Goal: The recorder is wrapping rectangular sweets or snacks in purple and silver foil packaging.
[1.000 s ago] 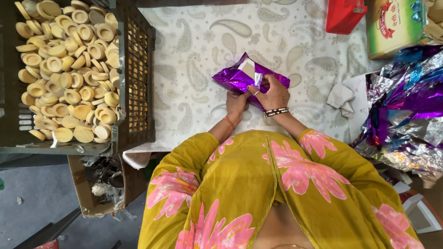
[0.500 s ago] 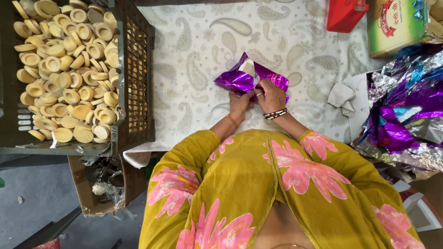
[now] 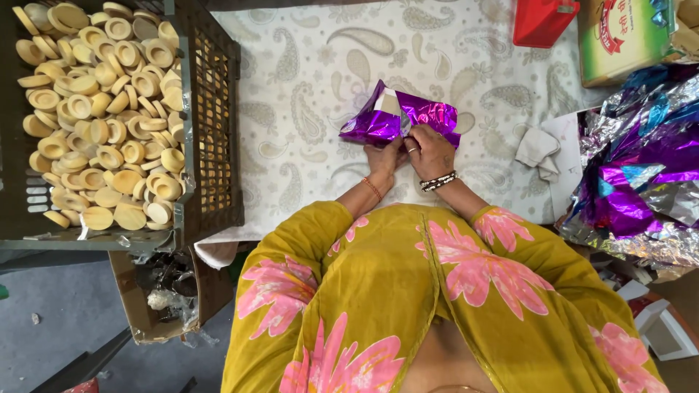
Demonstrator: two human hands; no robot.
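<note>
- Both hands pinch purple foil packet [image 3: 399, 116]: left hand [image 3: 384, 156] & right hand [image 3: 429, 151] grip near edge, pressed on cloth [image 3: 306, 80] for support.
- Crate [image 3: 211, 131] at 9 o'clock, foil pile [image 3: 641, 167] at 3, w/in reach.

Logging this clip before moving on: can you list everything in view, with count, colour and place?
foil packet: one, purple, cloth centre
crate: one, dark, left
clay cups: many, tan, in crate
patterned cloth: one, white, tabletop
foil sheets: a pile, purple and silver, right
red container: one, top edge
carton: one, green, top right
cardboard box: one, brown, below crate
left hand: on packet
right hand: on packet
</note>
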